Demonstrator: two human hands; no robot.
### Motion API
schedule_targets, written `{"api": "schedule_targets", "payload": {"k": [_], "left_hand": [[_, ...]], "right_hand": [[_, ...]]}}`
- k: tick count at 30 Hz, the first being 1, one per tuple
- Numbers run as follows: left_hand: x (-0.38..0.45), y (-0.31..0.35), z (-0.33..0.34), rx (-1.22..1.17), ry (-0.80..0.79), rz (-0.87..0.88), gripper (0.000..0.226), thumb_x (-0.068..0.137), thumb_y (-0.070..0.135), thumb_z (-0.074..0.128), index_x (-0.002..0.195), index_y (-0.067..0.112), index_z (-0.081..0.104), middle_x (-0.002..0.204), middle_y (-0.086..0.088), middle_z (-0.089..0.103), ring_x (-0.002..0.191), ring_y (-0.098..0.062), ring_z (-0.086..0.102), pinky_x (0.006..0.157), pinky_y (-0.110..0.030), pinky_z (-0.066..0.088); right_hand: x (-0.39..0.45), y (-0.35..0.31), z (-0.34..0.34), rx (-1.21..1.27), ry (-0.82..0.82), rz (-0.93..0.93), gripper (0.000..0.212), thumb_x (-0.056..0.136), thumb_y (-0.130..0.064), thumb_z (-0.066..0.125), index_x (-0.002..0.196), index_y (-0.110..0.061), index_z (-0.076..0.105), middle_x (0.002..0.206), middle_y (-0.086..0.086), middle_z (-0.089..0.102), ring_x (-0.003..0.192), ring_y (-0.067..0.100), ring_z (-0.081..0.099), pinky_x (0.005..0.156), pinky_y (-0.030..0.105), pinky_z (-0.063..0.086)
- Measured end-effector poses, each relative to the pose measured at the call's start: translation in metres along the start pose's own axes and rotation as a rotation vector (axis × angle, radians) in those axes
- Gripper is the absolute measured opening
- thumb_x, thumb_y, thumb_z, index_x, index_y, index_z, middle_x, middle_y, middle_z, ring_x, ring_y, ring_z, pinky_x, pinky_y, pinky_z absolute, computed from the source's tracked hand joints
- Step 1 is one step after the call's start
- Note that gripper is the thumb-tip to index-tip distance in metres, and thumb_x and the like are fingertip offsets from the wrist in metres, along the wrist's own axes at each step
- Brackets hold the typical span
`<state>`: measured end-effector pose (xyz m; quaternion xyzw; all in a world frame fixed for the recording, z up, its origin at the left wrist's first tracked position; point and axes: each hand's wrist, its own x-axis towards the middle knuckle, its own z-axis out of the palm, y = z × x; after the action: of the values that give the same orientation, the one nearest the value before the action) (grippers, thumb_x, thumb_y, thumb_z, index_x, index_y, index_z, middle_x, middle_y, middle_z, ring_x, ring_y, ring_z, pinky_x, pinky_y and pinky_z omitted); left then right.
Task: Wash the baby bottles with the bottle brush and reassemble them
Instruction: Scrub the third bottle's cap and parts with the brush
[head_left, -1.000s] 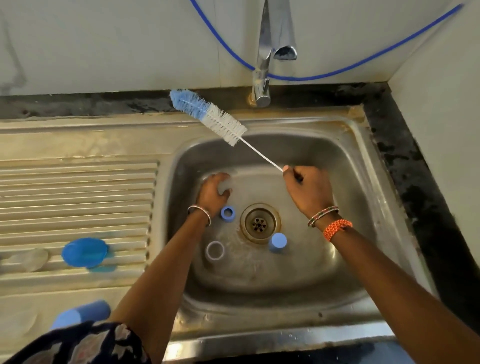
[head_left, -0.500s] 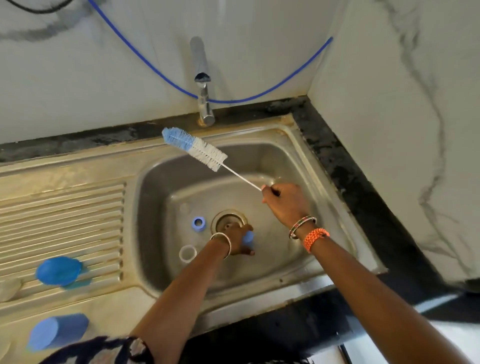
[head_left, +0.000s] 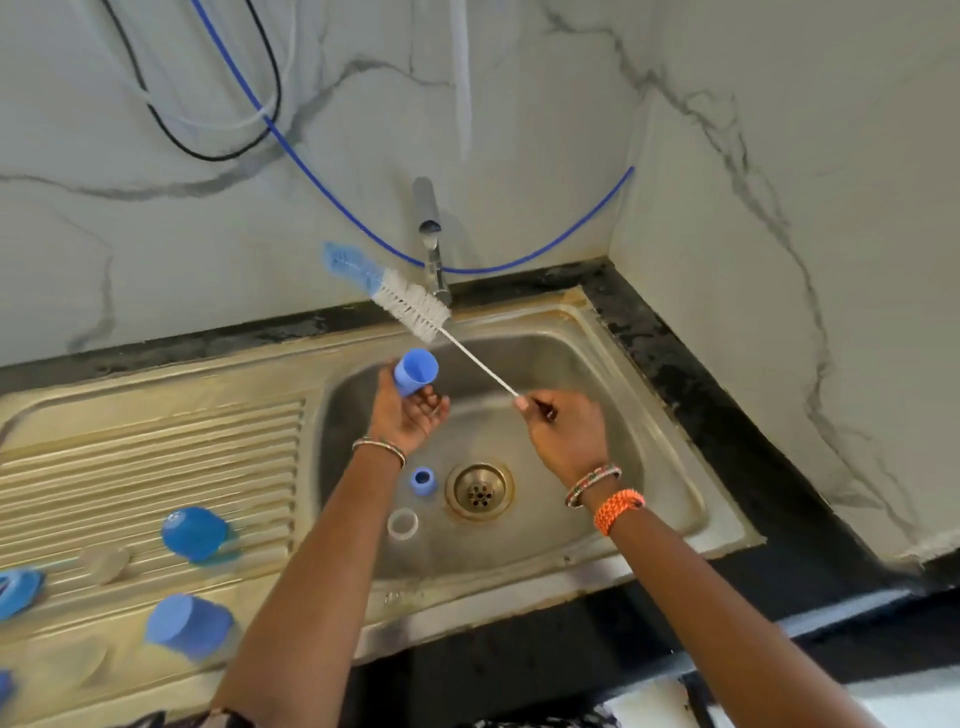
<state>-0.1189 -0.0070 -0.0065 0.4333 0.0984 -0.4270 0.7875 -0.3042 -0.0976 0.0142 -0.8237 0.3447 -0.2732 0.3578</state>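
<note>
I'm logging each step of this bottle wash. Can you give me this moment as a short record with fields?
left hand: holds blue cap, open end up
right hand: grips bottle brush by its wire handle, bristles raised near tap
sink floor: blue ring, clear ring, beside drain
drainboard: more blue parts
water: none visibly running

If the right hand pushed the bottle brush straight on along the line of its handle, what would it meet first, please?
Probably the faucet: the right hand aims the bottle brush up-left, and its bristles overlap the faucet's base in this view. Depth is unclear, so it may pass to the wall.
</note>
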Motion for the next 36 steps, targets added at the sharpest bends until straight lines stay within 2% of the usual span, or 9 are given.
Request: {"api": "schedule_targets", "payload": {"k": [4, 9, 16, 20, 24, 27, 29, 33, 36], "left_hand": [[-0.018, 0.048, 0.002, -0.240, 0.027, 0.146, 0.040, 0.090, 0.043, 0.050, 0.082, 0.004, 0.054, 0.065, -0.011, 0.052, 0.062, -0.021, 0.051, 0.057, -0.038, 0.058], [-0.035, 0.103, -0.005, -0.415, 0.012, 0.319, 0.031, 0.092, 0.036, 0.049, 0.078, 0.009, 0.051, 0.065, -0.009, 0.057, 0.059, -0.020, 0.056, 0.048, -0.027, 0.055], [-0.043, 0.135, -0.024, -0.268, 0.083, 0.385, 0.037, 0.091, 0.048, 0.051, 0.085, 0.011, 0.048, 0.077, -0.007, 0.054, 0.064, -0.015, 0.053, 0.045, -0.018, 0.050], [-0.047, 0.140, -0.027, -0.290, 0.160, 0.393, 0.044, 0.092, 0.050, 0.049, 0.089, 0.007, 0.049, 0.076, -0.009, 0.053, 0.063, -0.016, 0.052, 0.043, -0.019, 0.050], [-0.042, 0.140, -0.032, -0.130, 0.238, 0.405, 0.043, 0.092, 0.047, 0.053, 0.110, 0.009, 0.047, 0.089, -0.010, 0.057, 0.071, -0.018, 0.059, 0.054, -0.026, 0.054], [-0.034, 0.139, -0.031, -0.039, 0.316, 0.458, 0.042, 0.091, 0.042, 0.057, 0.118, 0.011, 0.048, 0.107, -0.016, 0.057, 0.078, -0.023, 0.059, 0.066, -0.034, 0.056], [-0.028, 0.137, -0.028, 0.184, 0.409, 0.510, 0.053, 0.088, 0.042, 0.063, 0.123, 0.004, 0.049, 0.108, -0.016, 0.056, 0.087, -0.026, 0.057, 0.080, -0.040, 0.053], [-0.031, 0.128, -0.018, 0.254, 0.258, 0.419, 0.053, 0.083, 0.041, 0.069, 0.118, 0.006, 0.050, 0.100, -0.013, 0.058, 0.087, -0.025, 0.060, 0.076, -0.041, 0.055], [-0.031, 0.127, -0.018, 0.252, 0.154, 0.427, 0.050, 0.091, 0.044, 0.057, 0.120, 0.004, 0.052, 0.092, -0.011, 0.064, 0.080, -0.020, 0.064, 0.065, -0.032, 0.055]], "right_hand": [[-0.007, -0.002, -0.003, 0.112, 0.093, -0.091, 0.016, 0.088, -0.019, 0.065, 0.077, -0.012, 0.074, 0.066, 0.003, 0.066, 0.059, 0.014, 0.056, 0.056, 0.018, 0.039], [-0.007, 0.002, -0.006, 0.259, -0.127, -0.031, 0.010, 0.087, -0.015, 0.066, 0.086, -0.014, 0.076, 0.073, -0.012, 0.068, 0.065, -0.008, 0.059, 0.058, 0.018, 0.042], [-0.016, 0.018, -0.008, 0.107, -0.153, -0.147, 0.033, 0.084, -0.014, 0.070, 0.054, -0.027, 0.067, 0.070, -0.001, 0.072, 0.072, 0.013, 0.065, 0.065, 0.024, 0.045], [-0.019, 0.023, -0.013, 0.093, -0.093, -0.139, 0.030, 0.083, -0.013, 0.071, 0.058, -0.030, 0.070, 0.066, -0.029, 0.066, 0.072, -0.004, 0.064, 0.065, 0.016, 0.046], [-0.023, 0.023, -0.019, -0.013, 0.030, -0.287, 0.014, 0.081, -0.014, 0.073, 0.091, -0.023, 0.077, 0.078, -0.019, 0.070, 0.068, 0.002, 0.065, 0.059, 0.030, 0.054], [-0.022, 0.020, -0.024, -0.195, 0.171, -0.505, 0.017, 0.080, -0.020, 0.070, 0.093, -0.029, 0.076, 0.077, -0.015, 0.070, 0.061, 0.007, 0.063, 0.044, 0.021, 0.048], [-0.020, 0.013, -0.029, -0.355, 0.277, -0.623, 0.021, 0.075, -0.019, 0.070, 0.091, -0.030, 0.077, 0.076, -0.014, 0.069, 0.060, 0.011, 0.060, 0.044, 0.017, 0.040], [-0.012, -0.007, -0.036, -0.382, 0.480, -0.704, 0.031, 0.068, -0.002, 0.072, 0.091, -0.020, 0.077, 0.080, -0.003, 0.071, 0.065, 0.020, 0.058, 0.061, 0.027, 0.033], [-0.005, -0.014, -0.040, -0.259, 0.400, -0.566, 0.021, 0.073, -0.001, 0.070, 0.085, -0.017, 0.077, 0.077, -0.003, 0.072, 0.066, 0.018, 0.062, 0.061, 0.023, 0.043]]}}
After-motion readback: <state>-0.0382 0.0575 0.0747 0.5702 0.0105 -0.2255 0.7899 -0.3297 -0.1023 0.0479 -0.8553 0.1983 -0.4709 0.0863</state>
